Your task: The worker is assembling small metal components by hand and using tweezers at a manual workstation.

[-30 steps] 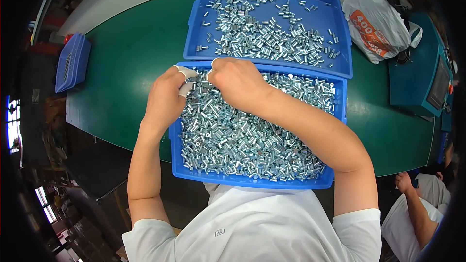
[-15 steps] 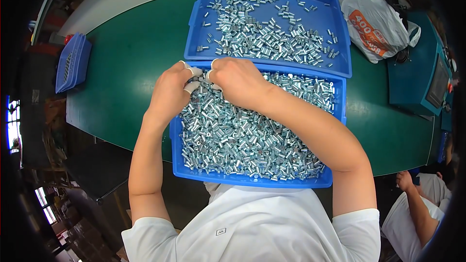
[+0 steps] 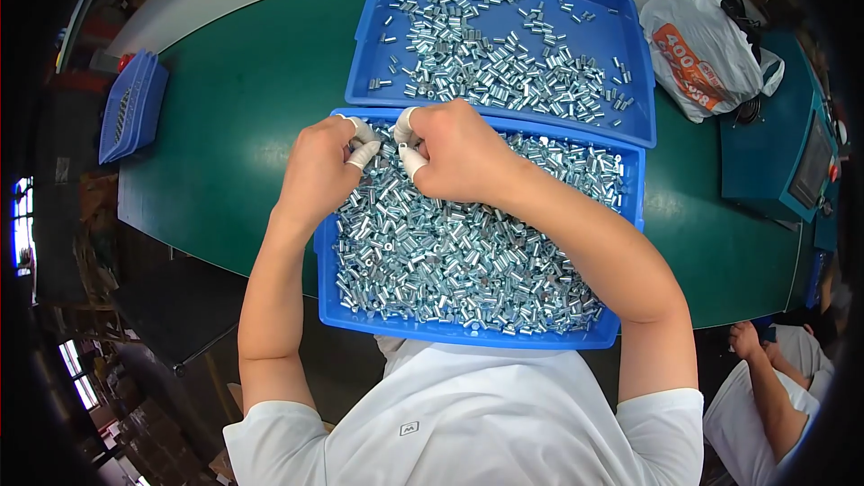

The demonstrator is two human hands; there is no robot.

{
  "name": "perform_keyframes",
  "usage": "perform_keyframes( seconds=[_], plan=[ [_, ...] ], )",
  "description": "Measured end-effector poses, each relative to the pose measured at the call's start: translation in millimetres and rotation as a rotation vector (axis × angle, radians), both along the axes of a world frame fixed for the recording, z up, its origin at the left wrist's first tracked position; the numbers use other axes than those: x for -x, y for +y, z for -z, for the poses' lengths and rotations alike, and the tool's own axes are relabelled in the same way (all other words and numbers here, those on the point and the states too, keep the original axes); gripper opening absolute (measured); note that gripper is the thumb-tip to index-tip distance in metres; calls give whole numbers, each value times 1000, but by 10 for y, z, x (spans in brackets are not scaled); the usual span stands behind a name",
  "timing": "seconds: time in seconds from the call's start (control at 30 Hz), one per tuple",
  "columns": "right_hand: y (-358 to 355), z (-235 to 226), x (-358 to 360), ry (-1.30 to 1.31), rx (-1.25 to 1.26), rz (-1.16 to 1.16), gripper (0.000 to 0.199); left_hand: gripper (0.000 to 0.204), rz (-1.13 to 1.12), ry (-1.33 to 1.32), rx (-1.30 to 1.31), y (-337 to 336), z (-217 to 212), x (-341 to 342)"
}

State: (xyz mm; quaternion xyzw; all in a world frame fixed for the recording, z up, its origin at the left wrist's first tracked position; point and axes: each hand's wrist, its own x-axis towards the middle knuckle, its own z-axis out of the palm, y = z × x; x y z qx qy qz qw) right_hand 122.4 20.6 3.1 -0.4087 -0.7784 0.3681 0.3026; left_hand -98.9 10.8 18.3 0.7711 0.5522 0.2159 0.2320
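The small metal sleeves (image 3: 450, 252) fill the near blue tray (image 3: 468, 335) on the green table (image 3: 234, 153). My left hand (image 3: 319, 171) and right hand (image 3: 459, 153) meet at its far left corner, capped fingertips (image 3: 362, 155) pinched narrow; I cannot tell what they hold. A second tray (image 3: 630, 36) lies beyond.

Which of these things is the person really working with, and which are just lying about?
In use:
- left hand
- right hand
- near blue tray
- small metal sleeves
- far blue tray, partly filled

Lying about:
- white plastic bag
- blue basket
- green table
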Motion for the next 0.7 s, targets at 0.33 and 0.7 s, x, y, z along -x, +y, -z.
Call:
perform_keyframes(
  seconds=[0.33, 0.7],
  plan=[
    [-228, -72, -305, 55, 176, 55, 15, 21, -11, 19, -84, -43, 67, -30],
    [-528, -262, -634, 139, 260, 119, 15, 17, 37, -4, -40, -44, 95, 27]
  ],
)
